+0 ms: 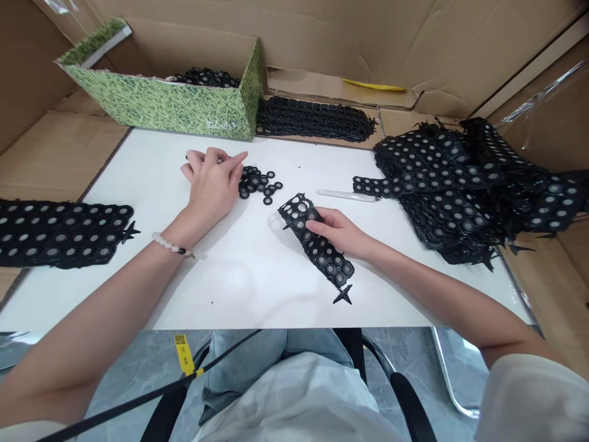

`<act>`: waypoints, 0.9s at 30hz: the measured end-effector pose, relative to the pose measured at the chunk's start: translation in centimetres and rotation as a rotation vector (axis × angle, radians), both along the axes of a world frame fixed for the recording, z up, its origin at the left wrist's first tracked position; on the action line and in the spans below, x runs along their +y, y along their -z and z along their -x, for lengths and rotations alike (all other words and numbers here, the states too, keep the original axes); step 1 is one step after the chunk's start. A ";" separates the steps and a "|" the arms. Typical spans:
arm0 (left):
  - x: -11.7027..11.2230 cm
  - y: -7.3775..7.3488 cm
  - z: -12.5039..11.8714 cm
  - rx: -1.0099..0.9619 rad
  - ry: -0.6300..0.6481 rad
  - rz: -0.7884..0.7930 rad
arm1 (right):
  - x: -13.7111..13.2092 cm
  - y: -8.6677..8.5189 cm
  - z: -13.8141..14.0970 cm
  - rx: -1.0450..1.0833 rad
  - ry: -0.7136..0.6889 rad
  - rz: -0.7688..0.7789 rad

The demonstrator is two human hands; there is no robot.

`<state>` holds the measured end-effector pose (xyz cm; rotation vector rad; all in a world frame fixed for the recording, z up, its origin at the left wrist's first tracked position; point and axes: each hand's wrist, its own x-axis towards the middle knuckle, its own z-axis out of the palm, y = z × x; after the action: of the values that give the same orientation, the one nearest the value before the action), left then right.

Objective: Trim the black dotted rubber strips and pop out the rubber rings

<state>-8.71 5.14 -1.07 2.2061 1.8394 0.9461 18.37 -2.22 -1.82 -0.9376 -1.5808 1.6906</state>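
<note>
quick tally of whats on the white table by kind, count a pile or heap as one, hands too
hands: 2
single black perforated sheets: 2
pile of stacked black sheets: 1
heap of loose black rings: 1
white pen: 1
total: 7

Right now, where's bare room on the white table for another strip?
The widest patch of the white table lies between your left forearm and the black strip under your right hand. Another sits beside the far-left strip. It's crowded at right by the black heap and around the loose rings.
</note>
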 end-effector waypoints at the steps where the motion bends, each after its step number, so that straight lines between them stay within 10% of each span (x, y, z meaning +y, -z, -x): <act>1: -0.3 0.1 -0.1 0.076 -0.016 -0.008 | 0.0 0.0 0.0 -0.002 0.005 0.000; 5: -2.0 -0.8 -1.6 0.120 0.082 -0.071 | 0.0 -0.1 0.2 -0.008 0.012 -0.023; 11: -5.1 -2.7 -4.2 0.136 0.692 0.038 | 0.1 -0.1 0.4 -0.055 0.037 -0.165; 16: -6.2 -1.9 -5.5 0.103 0.797 0.153 | 0.0 -0.3 0.2 -0.027 -0.065 -0.211; 21: -5.5 -2.0 -5.0 -0.126 0.673 0.149 | 0.1 0.3 0.1 -0.047 -0.008 -0.130; 27: -1.7 -1.1 -1.6 -0.435 0.144 -0.003 | -0.1 0.2 0.2 -0.010 0.004 -0.059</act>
<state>-7.11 3.48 0.07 1.9067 1.4635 1.2728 18.22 -2.33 -2.05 -0.9201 -1.6252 1.6306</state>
